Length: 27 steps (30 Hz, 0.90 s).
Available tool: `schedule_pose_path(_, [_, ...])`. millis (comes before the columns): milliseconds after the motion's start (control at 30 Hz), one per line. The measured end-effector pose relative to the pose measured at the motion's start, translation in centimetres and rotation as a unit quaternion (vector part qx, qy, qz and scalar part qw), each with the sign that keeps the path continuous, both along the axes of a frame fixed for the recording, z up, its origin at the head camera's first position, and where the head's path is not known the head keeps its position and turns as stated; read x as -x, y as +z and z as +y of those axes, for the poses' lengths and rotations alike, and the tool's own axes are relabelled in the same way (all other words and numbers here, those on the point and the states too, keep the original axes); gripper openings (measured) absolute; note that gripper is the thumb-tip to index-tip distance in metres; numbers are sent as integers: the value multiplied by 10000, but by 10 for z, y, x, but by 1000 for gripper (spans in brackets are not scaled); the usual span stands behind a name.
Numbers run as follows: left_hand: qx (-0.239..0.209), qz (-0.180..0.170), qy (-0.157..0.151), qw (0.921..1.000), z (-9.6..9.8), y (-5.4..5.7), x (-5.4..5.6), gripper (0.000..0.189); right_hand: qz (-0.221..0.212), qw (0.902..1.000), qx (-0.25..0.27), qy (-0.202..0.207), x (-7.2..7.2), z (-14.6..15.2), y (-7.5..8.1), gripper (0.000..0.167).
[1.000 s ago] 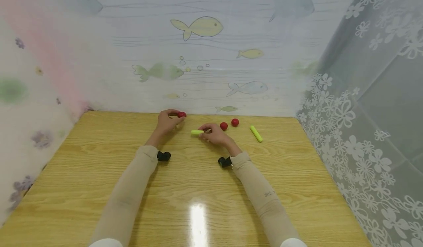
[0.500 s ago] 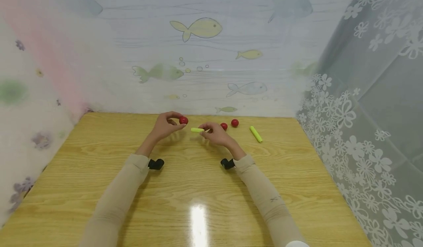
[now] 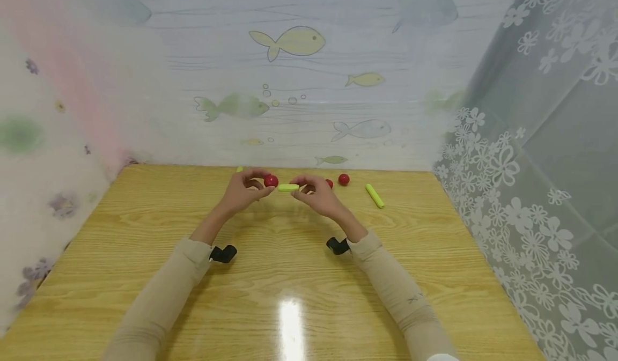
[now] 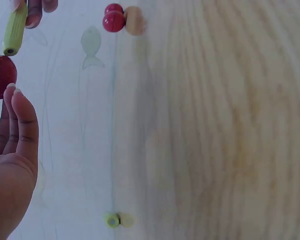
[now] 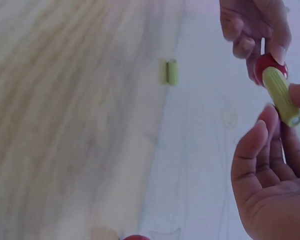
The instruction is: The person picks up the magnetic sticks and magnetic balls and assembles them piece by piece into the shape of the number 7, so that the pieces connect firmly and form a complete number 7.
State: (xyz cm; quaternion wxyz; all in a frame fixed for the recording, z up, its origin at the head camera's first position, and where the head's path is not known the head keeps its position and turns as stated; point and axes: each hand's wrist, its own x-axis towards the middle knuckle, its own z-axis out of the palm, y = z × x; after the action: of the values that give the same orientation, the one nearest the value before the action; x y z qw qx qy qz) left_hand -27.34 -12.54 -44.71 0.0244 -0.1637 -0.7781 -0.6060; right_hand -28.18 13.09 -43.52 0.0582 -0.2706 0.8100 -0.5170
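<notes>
Stretching forward over the wood-grain table, a left sleeve and a right sleeve, both beige, lie nearest, each with a small black wrist device at its cuff, the left device and the right device. Beyond the cuffs, both hands are raised off the tabletop and face each other. The left hand has thumb and fingers bent in a pinch round a red ball, with the rest of the fingers loosely curved. The right hand pinches a short yellow-green stick between thumb and fingertips, its left end pointing at the ball; whether the two touch I cannot tell. Farther off, at the right, a second stick lies slantwise on the table. Left of it are two more balls, one partly hidden behind the right hand, the other in plain sight. At the back edge, a third stick peeks out behind the left hand. Behind everything hangs a pale sheet printed with fish
</notes>
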Motion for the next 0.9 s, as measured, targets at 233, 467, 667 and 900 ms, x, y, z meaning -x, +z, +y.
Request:
schedule_pose_path(233, [-373,-18,-133,9992,4,-6,-12,35,-55,9966,780,-244,-10,0,-6,23])
schedule_pose_path(467, [-716,45,-322,9969,8,-9,-15,36,8,9948,950,-363,-13,2,-12,24])
schedule_pose_path(667, [-777,76,-419,9961,8,-14,-16,36,-65,9945,966,-397,-11,2,-17,24])
schedule_pose_path(900, [-605,-15,-392,9974,10,-22,-15,35,-283,9950,874,-393,-9,5,-23,22])
